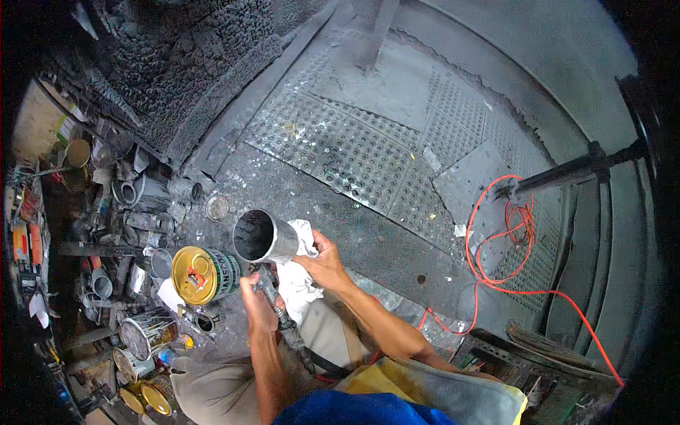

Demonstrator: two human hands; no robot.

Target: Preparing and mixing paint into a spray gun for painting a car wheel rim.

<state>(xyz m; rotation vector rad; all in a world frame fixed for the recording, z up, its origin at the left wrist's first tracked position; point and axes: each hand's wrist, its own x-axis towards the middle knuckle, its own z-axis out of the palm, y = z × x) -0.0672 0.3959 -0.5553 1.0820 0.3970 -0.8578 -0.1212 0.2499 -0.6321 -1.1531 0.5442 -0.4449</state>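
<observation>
My left hand (258, 306) is closed around a dark spray gun (287, 326), whose body slants down toward my lap. Above that hand, a metal cup (285, 241) lies tilted, its wide mouth facing left and its inside dark. My right hand (326, 265) presses a crumpled white cloth (297, 289) against the cup's right side. How the cup joins the gun is partly hidden by my hand and the cloth. Left of the cup, close to my left hand, stands a paint can (227, 273) with a gold lid.
Used cans and cups crowd the left side, including an open tin (145, 336) and a gold-lidded can (156, 398). A round lid (217, 207) lies on the speckled floor. An orange hose (524, 289) coils at right, near a dark post (567, 172). Studded mats (347, 159) cover the floor ahead.
</observation>
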